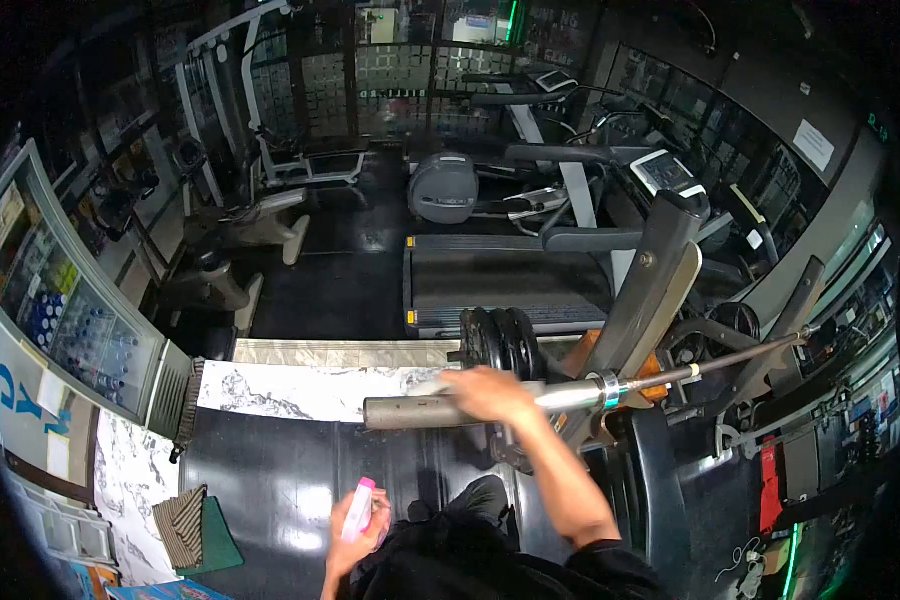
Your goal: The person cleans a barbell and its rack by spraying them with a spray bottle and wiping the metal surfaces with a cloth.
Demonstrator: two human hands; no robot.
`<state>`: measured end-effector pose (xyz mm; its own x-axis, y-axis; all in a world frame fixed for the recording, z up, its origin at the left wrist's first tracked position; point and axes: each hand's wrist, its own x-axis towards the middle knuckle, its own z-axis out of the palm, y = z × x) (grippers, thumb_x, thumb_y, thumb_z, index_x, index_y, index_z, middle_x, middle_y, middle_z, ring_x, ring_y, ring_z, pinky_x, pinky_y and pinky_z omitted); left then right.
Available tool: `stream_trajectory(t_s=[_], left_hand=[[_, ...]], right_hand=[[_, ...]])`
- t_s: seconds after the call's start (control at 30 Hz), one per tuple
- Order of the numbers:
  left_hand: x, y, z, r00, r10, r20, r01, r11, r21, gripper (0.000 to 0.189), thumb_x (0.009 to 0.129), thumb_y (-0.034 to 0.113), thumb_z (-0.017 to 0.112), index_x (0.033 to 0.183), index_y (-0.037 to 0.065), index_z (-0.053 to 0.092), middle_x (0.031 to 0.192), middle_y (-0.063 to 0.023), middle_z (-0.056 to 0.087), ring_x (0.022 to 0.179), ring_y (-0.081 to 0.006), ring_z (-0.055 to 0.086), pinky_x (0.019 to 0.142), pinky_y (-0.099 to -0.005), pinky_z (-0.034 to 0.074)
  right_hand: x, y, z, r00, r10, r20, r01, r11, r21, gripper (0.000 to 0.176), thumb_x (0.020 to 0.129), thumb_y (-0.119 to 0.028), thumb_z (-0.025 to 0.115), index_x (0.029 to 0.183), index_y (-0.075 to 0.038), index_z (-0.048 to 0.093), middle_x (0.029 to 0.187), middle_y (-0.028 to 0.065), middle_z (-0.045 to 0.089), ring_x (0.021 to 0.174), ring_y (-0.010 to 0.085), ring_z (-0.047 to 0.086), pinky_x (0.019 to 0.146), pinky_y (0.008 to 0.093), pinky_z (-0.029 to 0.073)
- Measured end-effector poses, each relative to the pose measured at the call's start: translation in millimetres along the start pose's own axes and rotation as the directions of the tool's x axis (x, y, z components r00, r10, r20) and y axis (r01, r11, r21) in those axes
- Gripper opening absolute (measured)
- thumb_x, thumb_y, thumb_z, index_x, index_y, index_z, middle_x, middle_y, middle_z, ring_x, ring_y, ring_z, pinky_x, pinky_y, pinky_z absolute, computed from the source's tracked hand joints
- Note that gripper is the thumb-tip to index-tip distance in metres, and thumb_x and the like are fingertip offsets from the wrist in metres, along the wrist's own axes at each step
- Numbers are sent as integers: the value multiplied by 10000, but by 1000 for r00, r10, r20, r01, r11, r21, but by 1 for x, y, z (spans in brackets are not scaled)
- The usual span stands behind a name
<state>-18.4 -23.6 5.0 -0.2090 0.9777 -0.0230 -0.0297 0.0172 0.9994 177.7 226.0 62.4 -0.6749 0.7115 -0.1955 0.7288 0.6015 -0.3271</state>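
- The left hand point(342, 552) is low in view, in front of the person's dark clothing. Its grip is wrapped round a small bottle point(357, 518), whitish with a pink top point(367, 484). The bottle is tilted, top end up, well apart from the bar.
- The right hand point(492, 393) reaches forward over the thick end of the bar point(410, 412). A pale item point(426, 387), perhaps a cloth, shows at its fingers. The hand is blurred, so I cannot tell whether its grip is pinching that item or lying flat.
- The bar is roughly level, its thick end pointing left. A shiny ring point(608, 390) sits where it narrows, and the thin part runs right, past a dark post point(646, 285).
- Black plates point(500, 340) stand just beyond the right hand, and more dark plates show partly below the bar.
- Beyond the plates lies a treadmill point(510, 280), with an elliptical point(444, 190) farther off.
- At left stands a glass-fronted fridge point(158, 375) with bottles inside.
- Lower left, a striped cloth point(178, 528) partly overlaps a green cloth point(220, 543).
- A pale marbled strip point(280, 390) crosses the dark floor point(270, 470) beyond the left hand.
- At upper right, a white sheet point(814, 145) is fixed to the wall.
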Motion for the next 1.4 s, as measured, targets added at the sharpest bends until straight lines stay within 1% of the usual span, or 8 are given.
stream_trajectory(t_s=[0.13, 0.23, 0.3, 0.5, 0.6, 0.93, 1.17, 1.4], left_hand=[[4, -16, -6, 996, 85, 22, -85, 996, 28, 235, 860, 90, 652, 1046, -20, 561, 834, -58, 622, 660, -101, 595, 604, -245, 486], [7, -9, -9, 997, 50, 63, -52, 998, 35, 236, 864, 97, 651, 1044, -21, 555, 830, -60, 620, 648, -100, 594, 587, -244, 485], [6, -10, -10, 998, 34, 58, -35, 999, 20, 234, 864, 96, 651, 1042, -19, 553, 830, -61, 619, 648, -100, 594, 585, -243, 485], [4, -6, -9, 1000, 23, 8, -24, 1000, 16, 221, 855, 72, 646, 1034, -23, 558, 819, -62, 625, 654, -98, 595, 588, -242, 486], [1, -9, -7, 999, 31, -25, -29, 998, 46, 211, 845, 46, 639, 1028, -30, 568, 815, -59, 631, 662, -101, 595, 602, -247, 487], [6, -3, 0, 997, -29, 70, 30, 999, -17, 221, 814, 8, 645, 1023, -29, 584, 831, -66, 644, 704, -119, 619, 654, -260, 499], [6, 15, -6, 941, 177, 290, -209, 974, 84, 211, 787, 9, 689, 982, 5, 610, 861, -86, 652, 788, -151, 644, 696, -286, 514], [5, 5, 1, 963, 64, 260, -79, 996, 51, 200, 791, 17, 694, 973, 1, 612, 878, -86, 649, 761, -154, 640, 641, -262, 511]], right_hand=[[-76, 62, -59, 901, 434, 23, -429, 896, -112, 376, 858, -207, 496, 1223, -205, 583, 1066, 115, 669, 1032, 324, 619, 886, 450, 486], [-83, 91, -49, 895, 424, -139, -418, 906, 71, 332, 865, -219, 513, 1180, -193, 613, 1028, 132, 675, 1038, 331, 614, 892, 465, 475], [-73, 80, -40, 914, 377, -151, -394, 912, -111, 333, 880, -245, 506, 1195, -186, 595, 1052, 156, 660, 1034, 351, 608, 887, 477, 471], [11, -80, 10, 958, -52, -282, 141, 941, 307, 430, 811, -94, 538, 1228, -195, 543, 806, 158, 668, 730, 357, 657, 707, 459, 524], [28, -136, 49, 770, -288, -569, 369, 929, 30, 430, 738, 16, 531, 1142, -114, 601, 1049, 135, 651, 1014, 287, 614, 929, 407, 462], [-41, -67, 49, 739, -479, -473, 412, 878, -245, 407, 770, -122, 579, 1173, -178, 591, 1300, 44, 535, 1268, 194, 452, 1095, 380, 326], [-121, 37, 35, 765, -301, -569, 147, 942, -301, 290, 714, -59, 624, 967, -192, 673, 1155, 2, 615, 1180, 178, 525, 1076, 434, 350], [-166, 83, 49, 501, 100, -860, -334, 939, -85, 370, 634, 144, 528, 914, -71, 638, 1065, 76, 641, 1189, 290, 528, 1093, 577, 246]])
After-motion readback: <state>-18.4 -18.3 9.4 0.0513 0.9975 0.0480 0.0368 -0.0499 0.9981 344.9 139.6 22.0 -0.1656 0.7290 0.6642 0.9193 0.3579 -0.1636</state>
